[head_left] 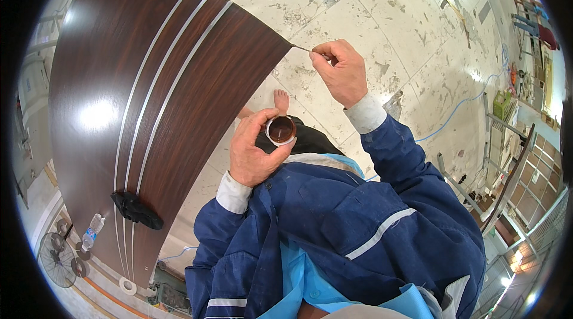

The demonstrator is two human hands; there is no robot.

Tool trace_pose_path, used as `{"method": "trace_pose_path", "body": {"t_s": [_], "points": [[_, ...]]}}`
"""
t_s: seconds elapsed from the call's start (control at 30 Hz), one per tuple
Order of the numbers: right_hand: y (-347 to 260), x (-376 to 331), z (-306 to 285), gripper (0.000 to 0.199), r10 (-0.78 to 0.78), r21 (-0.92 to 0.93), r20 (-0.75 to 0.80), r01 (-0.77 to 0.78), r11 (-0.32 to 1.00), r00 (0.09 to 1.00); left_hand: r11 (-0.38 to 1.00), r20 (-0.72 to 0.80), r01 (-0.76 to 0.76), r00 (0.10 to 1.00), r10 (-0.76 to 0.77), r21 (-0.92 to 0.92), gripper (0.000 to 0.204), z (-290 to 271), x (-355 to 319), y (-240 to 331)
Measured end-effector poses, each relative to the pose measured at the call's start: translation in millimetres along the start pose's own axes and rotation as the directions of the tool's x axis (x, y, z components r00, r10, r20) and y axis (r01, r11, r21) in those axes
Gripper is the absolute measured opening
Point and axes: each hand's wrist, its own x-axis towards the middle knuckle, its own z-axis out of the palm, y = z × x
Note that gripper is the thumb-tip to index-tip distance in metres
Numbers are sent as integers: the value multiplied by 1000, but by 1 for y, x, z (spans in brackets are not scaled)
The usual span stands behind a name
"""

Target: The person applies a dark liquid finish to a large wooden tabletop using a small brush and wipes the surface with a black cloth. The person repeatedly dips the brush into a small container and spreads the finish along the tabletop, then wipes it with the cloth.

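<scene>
My left hand (249, 155) is wrapped around a small white-rimmed cup (283, 131) with dark brown liquid inside, held in front of my body. A thin brush (302, 48) is pinched between the thumb and fingers of my right hand (343, 74). Its dark tip meets the right-hand corner of a large dark wood-grain panel (233, 74); whether it presses on the edge or just beside it is too small to tell. Three silvery strips run along the panel's length.
A black cloth-like bundle (137, 210) and a clear plastic bottle (92, 232) lie on the panel's near end. A fan (57, 253) stands at the lower left. Across the stained tile floor (382, 32) runs a blue hose (450, 117). Metal frames (486, 140) stand to the right.
</scene>
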Motion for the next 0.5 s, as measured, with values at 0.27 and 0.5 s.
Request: {"method": "trace_pose_path", "body": {"t_s": [0.27,0.5], "points": [[-2,-1,0,8,-6,-2,8,6,1000,1000,1000,2,7,1000,-7,12,59,-2,-1,1],[-3,-2,3,8,1,56,-39,1,998,999,1000,-3,-5,1000,5,6,60,-3,-1,0]]}}
